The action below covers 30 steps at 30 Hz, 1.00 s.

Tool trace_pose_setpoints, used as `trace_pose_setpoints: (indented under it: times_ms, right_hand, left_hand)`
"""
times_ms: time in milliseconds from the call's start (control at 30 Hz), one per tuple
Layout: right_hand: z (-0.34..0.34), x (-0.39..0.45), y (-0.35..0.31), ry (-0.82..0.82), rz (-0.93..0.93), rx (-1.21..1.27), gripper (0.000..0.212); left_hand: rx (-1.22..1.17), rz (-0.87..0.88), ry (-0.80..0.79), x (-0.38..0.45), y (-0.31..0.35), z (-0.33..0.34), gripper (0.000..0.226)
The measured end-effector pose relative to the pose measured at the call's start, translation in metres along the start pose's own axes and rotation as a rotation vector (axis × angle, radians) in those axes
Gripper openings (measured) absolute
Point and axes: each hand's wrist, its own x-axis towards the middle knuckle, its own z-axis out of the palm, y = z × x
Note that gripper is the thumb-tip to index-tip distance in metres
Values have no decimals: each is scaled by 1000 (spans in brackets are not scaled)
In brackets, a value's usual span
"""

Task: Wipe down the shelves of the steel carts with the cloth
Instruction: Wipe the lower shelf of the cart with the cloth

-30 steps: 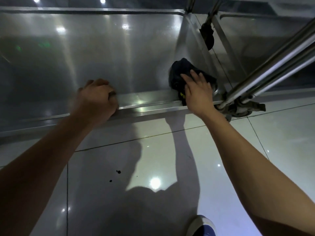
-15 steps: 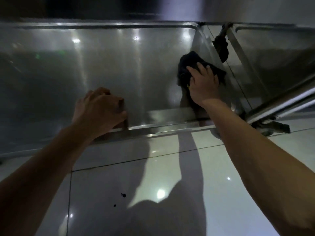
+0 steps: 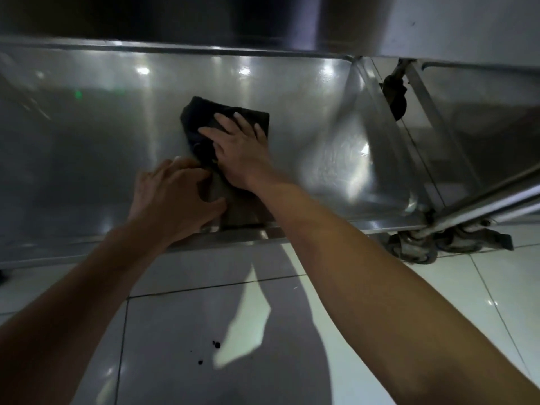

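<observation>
The bottom shelf (image 3: 87, 147) of a steel cart fills the upper half of the view. A dark cloth (image 3: 204, 112) lies on it near the middle. My right hand (image 3: 239, 150) presses flat on the cloth with the fingers spread and straight. My left hand (image 3: 172, 197) sits just inside the shelf's front rim (image 3: 321, 228), fingers curled, its fingertips close to the cloth's near corner. Nothing shows in its grasp.
The cart's upper shelf (image 3: 263, 16) hangs low over the bottom shelf. A second steel cart (image 3: 482, 127) stands against the right side, its castors (image 3: 415, 251) and slanted tubes (image 3: 496, 197) at the corner. White floor tiles with dark spots (image 3: 216, 344) lie under my arms.
My right hand has slid the cloth left from the shelf's right corner to the middle. My left hand has left the front rim and moved inward beside the cloth.
</observation>
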Motion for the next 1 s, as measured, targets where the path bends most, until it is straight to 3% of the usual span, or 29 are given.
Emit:
trace_pose_setpoints:
  times_ms: [100,367,500,767,1000]
  right_hand:
    - [-9,-10,22,26,48,1,47]
    - [-67,-75,153,201,459,-42,45]
    - [-74,-97,182,247,546,-27,45]
    - [-51,-77,126,275,540,-16,45]
    - [-12,-35,18,107,229,20,47]
  left_hand:
    - [-1,-9,1,1,0,0,60]
    - [6,5,46,0,-1,4,49]
    - [55,-14,39,-6,-3,5,45]
    - [-32,-52,-75,-8,-25,-11,52]
    - [-111,-34,-81,-17,-27,-10,30]
